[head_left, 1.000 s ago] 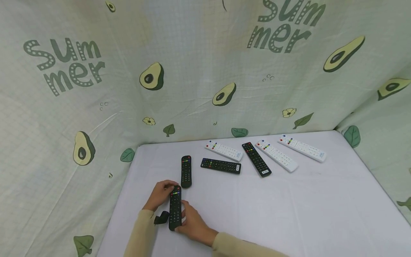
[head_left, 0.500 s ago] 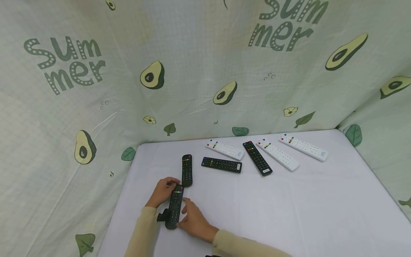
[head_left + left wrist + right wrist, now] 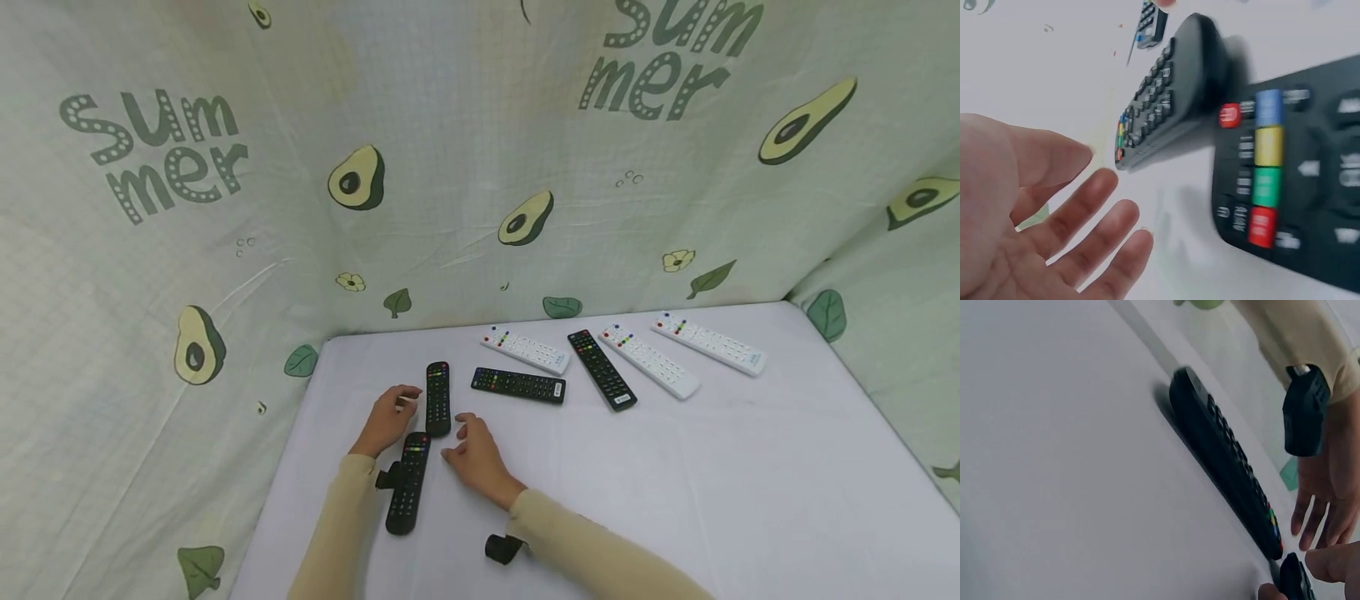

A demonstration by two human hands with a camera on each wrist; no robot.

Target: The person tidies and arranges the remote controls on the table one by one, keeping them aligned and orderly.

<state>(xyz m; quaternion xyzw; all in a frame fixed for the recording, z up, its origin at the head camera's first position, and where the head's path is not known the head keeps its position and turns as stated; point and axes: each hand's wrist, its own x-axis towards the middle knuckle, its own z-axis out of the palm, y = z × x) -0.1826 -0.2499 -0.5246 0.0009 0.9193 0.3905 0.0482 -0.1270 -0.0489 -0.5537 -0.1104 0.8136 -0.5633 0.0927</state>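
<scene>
Two hands flank the upper black remote [image 3: 438, 398], which lies flat on the left part of the worktop [image 3: 675, 483], keys up, its long axis running away from the person and its coloured keys at the far end. The left hand [image 3: 385, 419] is beside its left edge, nearer the far half; its thumb and fingers are loosely bent and spread, holding nothing, and the left wrist view shows a gap to the remote. The right hand [image 3: 478, 458] is by the near half on the other side, thumb and fingers parted and relaxed, with nothing gripped; whether a fingertip touches cannot be told. Neither hand is clearly the closer. The lower black remote [image 3: 406, 492] blocks the near end, slanting with its top toward the upper one; I cannot tell if they touch. The left wrist camera [image 3: 389, 477] overlaps its edge from above. To the right, the crosswise black remote [image 3: 518, 386] lies near, with a small white remote [image 3: 525, 350] behind it, then a slanted black remote [image 3: 602, 370], a middle white remote [image 3: 648, 361] and a far white remote [image 3: 708, 343]. Printed cloth [image 3: 442, 125] hangs behind.
</scene>
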